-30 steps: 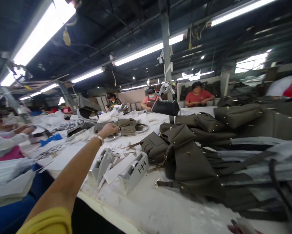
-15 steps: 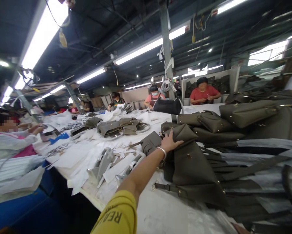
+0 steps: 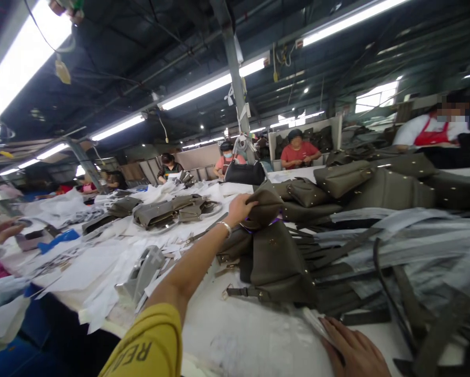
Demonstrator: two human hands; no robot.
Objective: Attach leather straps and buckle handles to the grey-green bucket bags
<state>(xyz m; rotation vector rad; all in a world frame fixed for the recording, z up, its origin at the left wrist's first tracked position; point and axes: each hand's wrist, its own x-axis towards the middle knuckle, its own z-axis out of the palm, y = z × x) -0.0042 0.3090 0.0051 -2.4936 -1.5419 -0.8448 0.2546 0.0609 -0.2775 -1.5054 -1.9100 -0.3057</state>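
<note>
My left hand (image 3: 240, 209) reaches out over the table and is closed on the upper part of an olive-brown leather handbag (image 3: 280, 262), lifting a folded piece of it. The bag's lower panel hangs down to the table, with a short buckled strap (image 3: 242, 293) lying at its left. At the bottom right my right hand (image 3: 354, 348) is low over the table, its fingers curled and partly cut off by the frame. Something pale shows at its thumb side; I cannot make out what it is. Loose straps (image 3: 395, 298) lie to the right of that hand.
More olive bags (image 3: 345, 178) are piled at the back right, beside clear plastic wrap (image 3: 423, 235). A grey tape dispenser (image 3: 142, 272) and paper scraps lie left of my arm. A black bag (image 3: 244, 173) hangs near a post (image 3: 235, 78). Several people work around the table.
The view has swung to the right. My left hand, which lay spread on the bag, now grips and raises its upper part. My right hand has come into view at bottom right.
</note>
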